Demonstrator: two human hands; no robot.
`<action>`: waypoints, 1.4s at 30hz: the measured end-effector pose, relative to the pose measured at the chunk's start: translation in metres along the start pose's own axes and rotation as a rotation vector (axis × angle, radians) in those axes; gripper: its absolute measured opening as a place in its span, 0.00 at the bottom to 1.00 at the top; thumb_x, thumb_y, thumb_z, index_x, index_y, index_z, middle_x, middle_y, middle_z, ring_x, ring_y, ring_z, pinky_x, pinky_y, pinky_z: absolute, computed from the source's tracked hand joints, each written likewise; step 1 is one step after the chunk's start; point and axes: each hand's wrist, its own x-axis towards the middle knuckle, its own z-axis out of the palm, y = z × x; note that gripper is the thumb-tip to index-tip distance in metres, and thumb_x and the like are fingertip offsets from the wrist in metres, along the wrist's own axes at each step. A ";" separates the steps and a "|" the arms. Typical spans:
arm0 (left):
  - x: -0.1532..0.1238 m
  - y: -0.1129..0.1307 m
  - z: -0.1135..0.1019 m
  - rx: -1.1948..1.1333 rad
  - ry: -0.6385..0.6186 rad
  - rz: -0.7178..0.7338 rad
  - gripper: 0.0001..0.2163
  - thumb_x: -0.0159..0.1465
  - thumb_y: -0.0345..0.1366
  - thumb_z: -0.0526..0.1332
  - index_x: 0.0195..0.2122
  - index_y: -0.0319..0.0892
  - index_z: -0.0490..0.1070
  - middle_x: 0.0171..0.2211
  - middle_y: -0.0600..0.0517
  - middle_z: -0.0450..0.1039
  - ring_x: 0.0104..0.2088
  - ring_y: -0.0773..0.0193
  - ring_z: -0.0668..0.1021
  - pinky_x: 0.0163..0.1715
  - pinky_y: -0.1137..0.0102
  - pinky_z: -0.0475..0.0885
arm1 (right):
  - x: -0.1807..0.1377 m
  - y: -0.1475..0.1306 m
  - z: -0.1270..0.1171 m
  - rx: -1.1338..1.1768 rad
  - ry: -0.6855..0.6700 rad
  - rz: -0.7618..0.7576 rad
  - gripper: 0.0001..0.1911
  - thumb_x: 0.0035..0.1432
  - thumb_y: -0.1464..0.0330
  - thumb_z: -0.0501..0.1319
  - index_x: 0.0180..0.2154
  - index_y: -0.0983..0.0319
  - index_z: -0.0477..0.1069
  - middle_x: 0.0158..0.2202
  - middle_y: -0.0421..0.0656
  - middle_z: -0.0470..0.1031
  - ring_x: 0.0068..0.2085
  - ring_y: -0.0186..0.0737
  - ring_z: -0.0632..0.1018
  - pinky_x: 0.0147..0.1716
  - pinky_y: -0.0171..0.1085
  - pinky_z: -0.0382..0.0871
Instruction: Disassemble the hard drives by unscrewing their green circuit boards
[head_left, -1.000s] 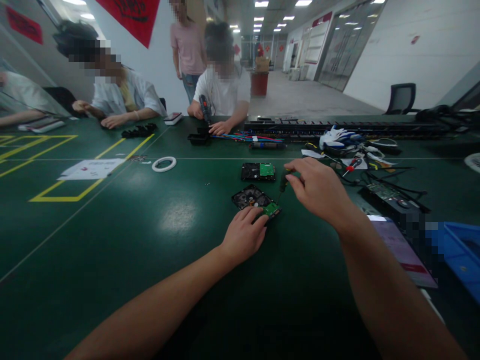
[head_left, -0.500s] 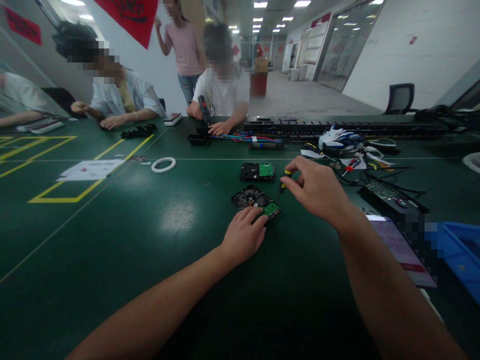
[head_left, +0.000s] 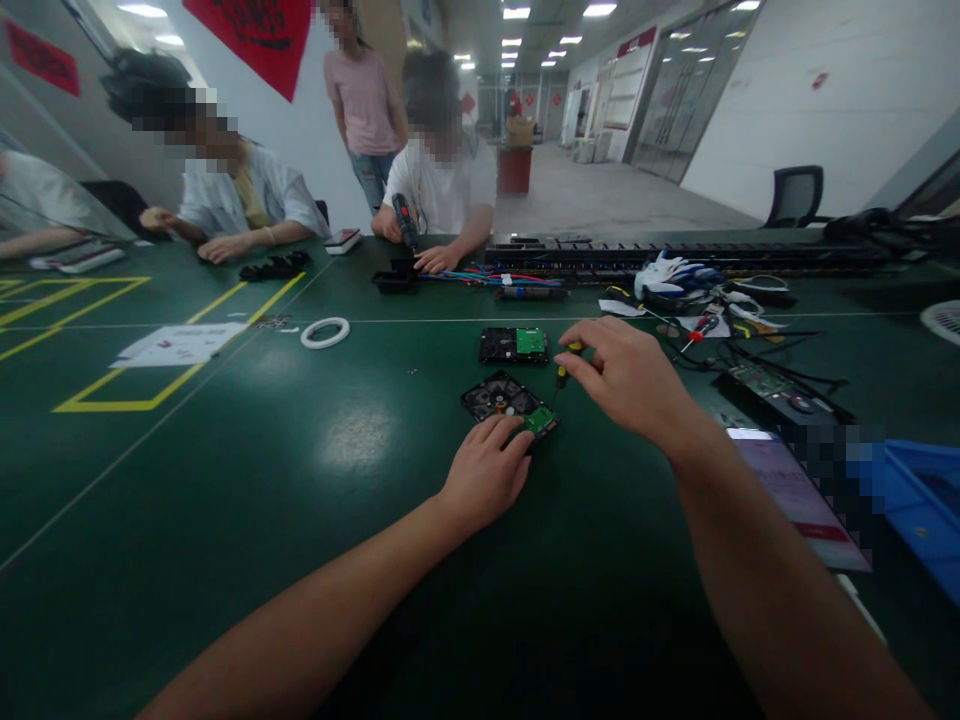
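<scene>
Has paper sheets (head_left: pixel 174 344) and a white ring (head_left: pixel 345 331) at far left on the green table (head_left: pixel 262 480), well apart from both hands. Next, has tiny specks (head_left: pixel 412 372): perhaps screws already out, but too small to tell. Holds a hard drive (head_left: pixel 497 393) steady with the left hand (head_left: pixel 487 466), with fingers curled over the near edge; has that drive flat on the table, turned at an angle. Just beyond, has a second drive (head_left: pixel 498 346) with a green board (head_left: pixel 532 342) in place, touched by neither hand. Has the held drive's own circuit board (head_left: pixel 541 420) in place too, at the near right end, so looks only partway through, with work there unfinished. Grips a yellow-and-black screwdriver (head_left: pixel 561 376) in the right hand (head_left: pixel 621 372), with thumb and fingers closed on the handle and the shaft aimed down at that board's right end; cannot tell of any screw under the tip. Farther right, has gloves (head_left: pixel 664 276), a lit screen (head_left: pixel 796 500) and a blue bin (head_left: pixel 919 515), all untouched
</scene>
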 end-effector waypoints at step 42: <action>0.009 -0.050 0.015 -0.046 0.126 -0.369 0.26 0.68 0.49 0.57 0.62 0.39 0.61 0.61 0.36 0.64 0.64 0.46 0.66 0.63 0.48 0.64 | 0.005 0.007 0.021 0.896 -0.260 0.412 0.12 0.67 0.60 0.54 0.41 0.59 0.71 0.43 0.48 0.80 0.28 0.38 0.78 0.24 0.39 0.72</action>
